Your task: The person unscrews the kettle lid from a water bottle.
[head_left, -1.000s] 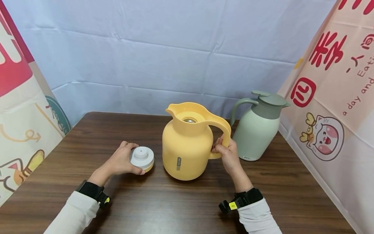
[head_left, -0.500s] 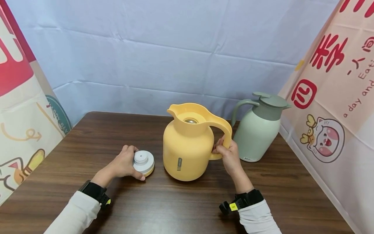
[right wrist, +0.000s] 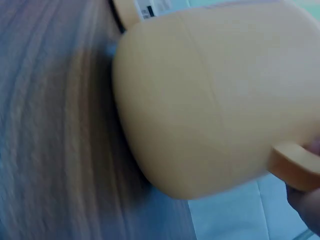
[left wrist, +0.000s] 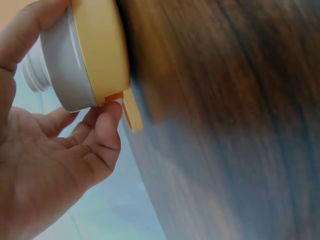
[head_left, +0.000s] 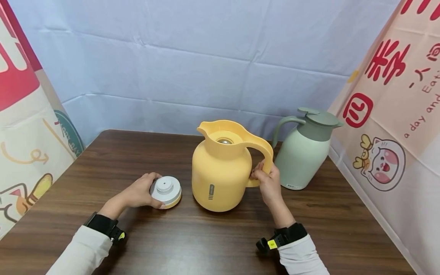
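Note:
A yellow vacuum jug [head_left: 220,175] stands upright with its mouth uncovered and its spout toward the left. My right hand [head_left: 269,181] grips the lower part of its handle, which also shows at the edge of the right wrist view. To the left, a round jug lid [head_left: 166,192] lies upside down, its white stepped plug uppermost and its yellow part below. My left hand [head_left: 139,193] holds the lid from the left side, thumb in front and fingers behind. In the left wrist view, a yellow tab [left wrist: 132,111] sticks out from the lid beside my curled fingertips.
A light green jug [head_left: 302,156] with a darker green lid and handle stands behind and right of the yellow jug. The brown wooden table [head_left: 192,244] meets a pale blue cloth [head_left: 192,68] at the back. Printed cloths [head_left: 381,160] hang at both sides.
My left hand has shifted slightly left, and its thumb has drawn back along the lid's front edge. The lid has moved slightly toward me over the second. My right hand and the jug stay nearly still.

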Available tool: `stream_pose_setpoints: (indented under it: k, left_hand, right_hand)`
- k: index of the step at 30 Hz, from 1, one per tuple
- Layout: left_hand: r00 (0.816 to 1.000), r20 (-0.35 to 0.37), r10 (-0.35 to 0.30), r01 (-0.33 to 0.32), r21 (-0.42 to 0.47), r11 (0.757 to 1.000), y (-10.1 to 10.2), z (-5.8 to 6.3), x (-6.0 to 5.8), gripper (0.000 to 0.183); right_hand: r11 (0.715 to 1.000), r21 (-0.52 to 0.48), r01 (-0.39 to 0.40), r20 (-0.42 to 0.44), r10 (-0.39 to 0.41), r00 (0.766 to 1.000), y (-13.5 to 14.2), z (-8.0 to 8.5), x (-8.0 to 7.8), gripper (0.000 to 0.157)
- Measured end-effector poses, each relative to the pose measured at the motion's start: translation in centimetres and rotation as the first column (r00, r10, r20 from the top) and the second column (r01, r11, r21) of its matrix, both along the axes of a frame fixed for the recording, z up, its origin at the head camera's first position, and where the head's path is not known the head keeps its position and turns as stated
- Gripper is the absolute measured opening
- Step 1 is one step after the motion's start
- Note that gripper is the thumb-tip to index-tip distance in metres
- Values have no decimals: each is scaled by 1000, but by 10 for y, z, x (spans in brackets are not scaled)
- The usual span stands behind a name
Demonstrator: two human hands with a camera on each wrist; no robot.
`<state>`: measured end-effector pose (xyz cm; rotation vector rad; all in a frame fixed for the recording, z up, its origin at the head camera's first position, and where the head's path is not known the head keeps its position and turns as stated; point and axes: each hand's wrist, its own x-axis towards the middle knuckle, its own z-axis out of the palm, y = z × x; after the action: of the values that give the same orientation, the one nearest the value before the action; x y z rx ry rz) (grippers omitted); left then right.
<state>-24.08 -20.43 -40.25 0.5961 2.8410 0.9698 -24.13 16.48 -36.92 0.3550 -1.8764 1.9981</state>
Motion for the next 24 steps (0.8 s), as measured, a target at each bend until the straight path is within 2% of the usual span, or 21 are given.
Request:
stream_pose_setpoints:
  k: [3, 6, 10, 12, 14, 16, 20, 24]
  left_hand:
    - [1000, 11, 18, -18, 8, 1000, -1, -2, 0, 87]
    - [999, 26, 41, -41, 9, 999, 0, -2, -2, 88]
    - [997, 36, 62, -63, 12, 998, 3, -1, -7, 88]
    - [996, 42, 74, -74, 15, 997, 5, -1, -11, 87]
    - [995, 50, 82, -82, 17, 996, 7, 0, -14, 87]
    - [994, 66, 88, -89, 17, 996, 9, 0, -17, 88]
    - [989, 92, 112, -112, -10, 994, 14, 0, -24, 93]
    - [989, 92, 119, -117, -21, 993, 21, 2, -33, 94]
  right_hand:
    - [987, 34, 160, 2, -160, 987, -9, 0, -1, 19]
    - [943, 94, 319, 10, -321, 947, -16, 2, 0, 19]
    - [888, 124, 443, -33, -442, 896, -29, 16, 7, 15]
    - [870, 115, 479, -65, -474, 878, -33, 20, 5, 15]
    - [862, 97, 498, -84, -492, 867, -34, 16, -4, 15]
    - [859, 83, 505, -90, -498, 862, -33, 9, -17, 18]
    - [869, 60, 491, -101, -484, 869, -29, -3, -41, 19]
    - [853, 68, 517, -142, -505, 852, -25, -6, -59, 18]
